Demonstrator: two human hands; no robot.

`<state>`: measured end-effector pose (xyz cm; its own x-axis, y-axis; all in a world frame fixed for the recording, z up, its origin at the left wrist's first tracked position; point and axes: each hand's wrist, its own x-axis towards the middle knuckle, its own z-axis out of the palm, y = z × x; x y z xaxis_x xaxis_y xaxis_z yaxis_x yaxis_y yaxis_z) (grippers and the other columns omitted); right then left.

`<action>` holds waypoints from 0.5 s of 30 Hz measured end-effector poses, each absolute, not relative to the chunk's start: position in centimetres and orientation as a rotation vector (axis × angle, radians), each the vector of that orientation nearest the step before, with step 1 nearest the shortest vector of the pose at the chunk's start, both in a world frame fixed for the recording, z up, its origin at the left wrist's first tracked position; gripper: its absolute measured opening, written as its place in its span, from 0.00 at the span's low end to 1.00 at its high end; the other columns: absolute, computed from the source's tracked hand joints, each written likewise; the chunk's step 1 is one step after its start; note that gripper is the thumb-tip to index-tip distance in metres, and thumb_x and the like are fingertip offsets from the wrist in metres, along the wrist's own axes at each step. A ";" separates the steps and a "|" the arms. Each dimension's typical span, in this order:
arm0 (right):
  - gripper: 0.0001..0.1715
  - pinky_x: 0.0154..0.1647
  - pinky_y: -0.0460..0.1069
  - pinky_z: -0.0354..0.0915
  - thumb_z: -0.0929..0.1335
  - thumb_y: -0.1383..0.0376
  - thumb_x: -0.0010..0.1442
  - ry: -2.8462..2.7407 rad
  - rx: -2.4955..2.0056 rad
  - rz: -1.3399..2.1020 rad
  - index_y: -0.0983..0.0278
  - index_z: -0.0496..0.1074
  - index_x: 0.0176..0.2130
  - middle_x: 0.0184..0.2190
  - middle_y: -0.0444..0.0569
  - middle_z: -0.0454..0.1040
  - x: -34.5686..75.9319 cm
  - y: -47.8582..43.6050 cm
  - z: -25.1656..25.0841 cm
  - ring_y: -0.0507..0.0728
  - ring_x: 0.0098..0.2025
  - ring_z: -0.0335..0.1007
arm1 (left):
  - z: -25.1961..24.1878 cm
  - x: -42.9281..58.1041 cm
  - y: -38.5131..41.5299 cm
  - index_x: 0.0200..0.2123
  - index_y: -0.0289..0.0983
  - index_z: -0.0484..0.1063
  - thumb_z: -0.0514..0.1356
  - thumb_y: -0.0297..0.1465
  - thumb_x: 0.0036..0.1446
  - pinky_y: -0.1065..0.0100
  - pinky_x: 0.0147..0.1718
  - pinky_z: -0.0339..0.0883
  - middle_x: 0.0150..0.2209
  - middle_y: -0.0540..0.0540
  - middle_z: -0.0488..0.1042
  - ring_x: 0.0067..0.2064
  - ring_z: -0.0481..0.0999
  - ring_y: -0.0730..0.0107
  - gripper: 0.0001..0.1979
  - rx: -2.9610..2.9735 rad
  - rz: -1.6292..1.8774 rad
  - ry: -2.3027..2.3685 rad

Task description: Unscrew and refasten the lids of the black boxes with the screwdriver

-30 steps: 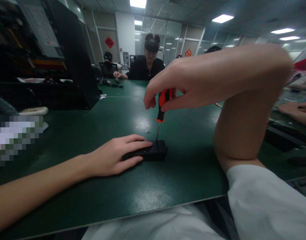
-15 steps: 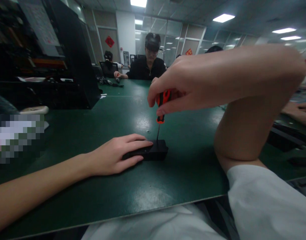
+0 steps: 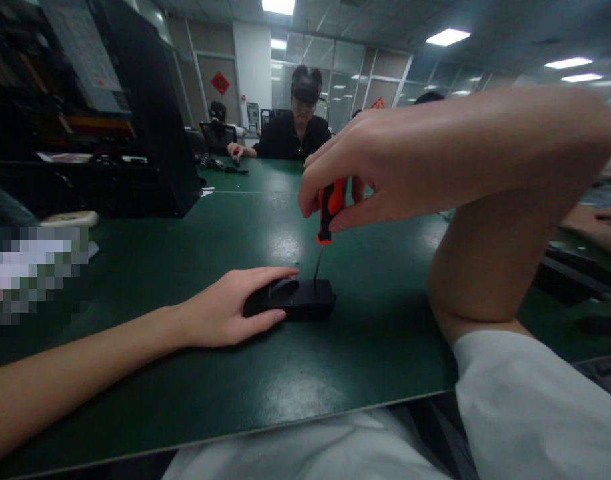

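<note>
A black oblong block-shaped case (image 3: 310,307) lies flat on the green tabletop (image 3: 285,373). My left hand (image 3: 235,310) grips its left end, thumb along the near side and fingers along the far side. Above it, my right hand (image 3: 355,173) is closed round the handle of a red and black screwdriver (image 3: 325,227). The screwdriver stands nearly upright, leaning slightly right at the top, and its thin shaft meets the top of the case near the right end. Whether the tip sits in a screw is too small to tell.
A black shelf unit (image 3: 170,133) stands at the back left. Beside it is a pale rounded object (image 3: 70,220). Across the table sits a person in black (image 3: 285,137), near some dark cables (image 3: 220,163). Dark parts (image 3: 575,273) and another person's arm (image 3: 595,223) are at the right.
My left fingers have shifted from the top of the case to its far side. My right fingers have changed their hold on the screwdriver handle, which leans a little more to the right.
</note>
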<state>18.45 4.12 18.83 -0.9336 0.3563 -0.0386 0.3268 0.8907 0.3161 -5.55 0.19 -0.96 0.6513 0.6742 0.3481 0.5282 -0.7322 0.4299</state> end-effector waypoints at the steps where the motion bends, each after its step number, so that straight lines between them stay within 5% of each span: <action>1: 0.24 0.39 0.43 0.58 0.70 0.55 0.63 2.961 0.552 0.481 0.67 0.76 0.53 0.42 0.42 0.78 18.5 4.3 18.8 0.45 0.37 0.68 | -0.8 -5.5 0.2 0.65 0.37 0.64 0.62 0.38 0.65 0.61 0.58 0.68 0.61 0.39 0.74 0.59 0.75 0.56 0.28 2.551 0.718 0.995; 7: 0.12 0.28 0.39 0.57 0.69 0.59 0.65 3.057 0.367 0.461 0.62 0.78 0.45 0.37 0.38 0.77 18.5 3.8 19.3 0.42 0.30 0.67 | 0.4 -5.1 0.0 0.58 0.38 0.74 0.64 0.44 0.61 0.61 0.46 0.74 0.51 0.42 0.81 0.48 0.81 0.55 0.25 2.379 0.649 1.165; 15: 0.07 0.31 0.42 0.60 0.68 0.64 0.66 3.075 0.162 0.418 0.60 0.77 0.41 0.37 0.37 0.75 17.6 2.2 19.0 0.44 0.34 0.67 | 0.3 -5.2 0.1 0.57 0.40 0.75 0.65 0.46 0.60 0.62 0.43 0.74 0.47 0.44 0.83 0.43 0.82 0.57 0.26 2.370 0.664 1.178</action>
<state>17.56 2.17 19.02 -0.9940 0.1077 -0.0201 0.0984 0.9584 0.2679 -5.24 0.08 0.31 0.5296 0.8160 0.2316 0.6207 -0.5589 0.5499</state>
